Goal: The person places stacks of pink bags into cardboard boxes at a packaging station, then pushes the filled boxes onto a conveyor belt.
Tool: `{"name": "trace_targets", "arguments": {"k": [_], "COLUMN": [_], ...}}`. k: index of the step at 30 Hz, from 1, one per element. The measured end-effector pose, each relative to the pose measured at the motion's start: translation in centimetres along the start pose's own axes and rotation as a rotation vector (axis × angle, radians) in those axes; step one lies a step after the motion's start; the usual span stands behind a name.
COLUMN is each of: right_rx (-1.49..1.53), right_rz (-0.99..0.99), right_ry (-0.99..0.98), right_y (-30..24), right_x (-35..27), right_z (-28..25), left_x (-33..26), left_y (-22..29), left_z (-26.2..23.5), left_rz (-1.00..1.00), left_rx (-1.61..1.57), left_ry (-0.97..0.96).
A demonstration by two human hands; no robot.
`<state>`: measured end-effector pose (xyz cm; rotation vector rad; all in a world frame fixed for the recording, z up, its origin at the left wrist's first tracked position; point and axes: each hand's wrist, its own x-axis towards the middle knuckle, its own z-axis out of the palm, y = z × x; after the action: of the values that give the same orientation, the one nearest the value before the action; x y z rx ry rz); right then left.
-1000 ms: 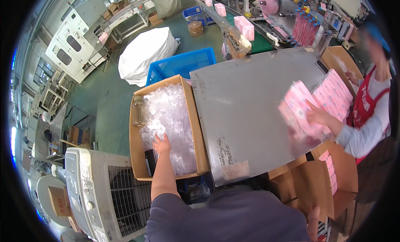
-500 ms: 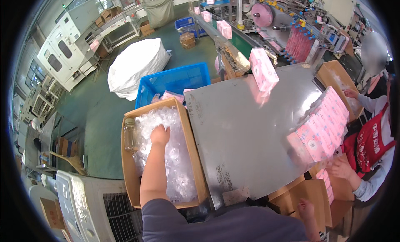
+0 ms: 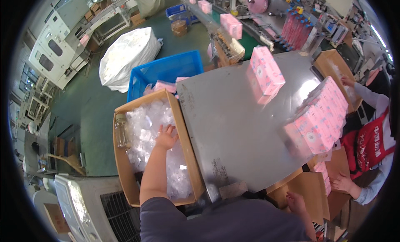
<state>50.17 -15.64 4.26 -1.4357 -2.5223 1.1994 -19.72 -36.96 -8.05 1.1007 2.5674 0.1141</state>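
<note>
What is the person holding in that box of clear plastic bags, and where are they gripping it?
Nothing is clearly held. The left hand lies spread on the clear plastic bags in the cardboard box. The right hand sits at the metal table edge; its grip cannot be told.

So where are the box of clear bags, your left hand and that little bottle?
cardboard box (image 3: 188, 148), head view, its right wall.
left hand (image 3: 166, 137), head view, back of the hand.
plastic bottle (image 3: 121, 131), head view, its body.
</note>
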Motion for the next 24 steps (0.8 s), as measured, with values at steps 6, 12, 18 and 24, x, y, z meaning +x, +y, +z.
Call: {"name": "trace_targets", "arguments": {"k": [6, 12, 18, 24], "right_rx": [0.072, 0.079, 0.146, 0.032], "right_rz": [-0.017, -0.124, -0.036, -0.086], "right_ry": [-0.09, -0.057, -0.132, -0.172], "right_y": [-0.6, 1.1, 0.9, -1.4], "right_x": [1.9, 2.4, 2.3, 4.5], "right_z": [1.5, 1.3, 0.8, -0.2], "left_x": [-11.3, -19.2, -21.8, -20.0], "left_y": [3.7, 11.6, 9.7, 18.2], "left_z": [2.6, 0.4, -0.3, -11.4], "left_rz": [-0.032, -0.249, -0.183, -0.293], "left_rx": [0.028, -0.195, -0.261, 0.197], "left_ry": [0.03, -0.219, -0.314, -0.394]}}
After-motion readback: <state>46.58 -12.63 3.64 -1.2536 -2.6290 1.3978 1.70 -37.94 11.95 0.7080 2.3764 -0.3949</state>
